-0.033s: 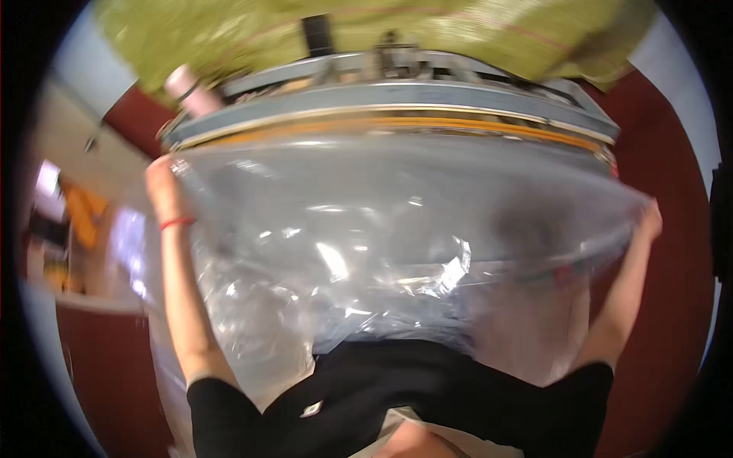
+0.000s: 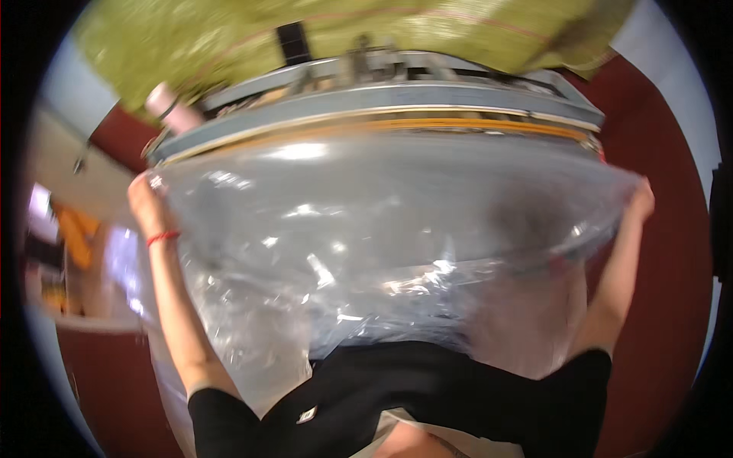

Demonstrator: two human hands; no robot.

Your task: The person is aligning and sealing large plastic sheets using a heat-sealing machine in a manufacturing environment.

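Note:
A wide sheet of clear plastic film point(image 2: 359, 198) is stretched between my two hands, its far edge pulled nearly straight. At its far left corner my left hand point(image 2: 145, 195), with a red band at the wrist, is closed on the film. My right hand point(image 2: 644, 198) grips the opposite corner, fingers wrapped round the edge. Toward my body the film hangs in shiny creases. Just beyond its far edge runs a long grey metal bar of a machine point(image 2: 366, 99), with an orange strip point(image 2: 427, 124) along its near side.
Yellow-green sheeting point(image 2: 214, 34) covers the area behind the machine. A pink cylinder with a dark band point(image 2: 174, 111) stands at the machine's left end. Red-brown floor point(image 2: 657, 229) lies to the right, and orange items point(image 2: 76, 229) show at the far left.
The whole view has shifted slightly, with machine and hands a little further left in the picture. Both hands keep hold of the film, which stays stretched.

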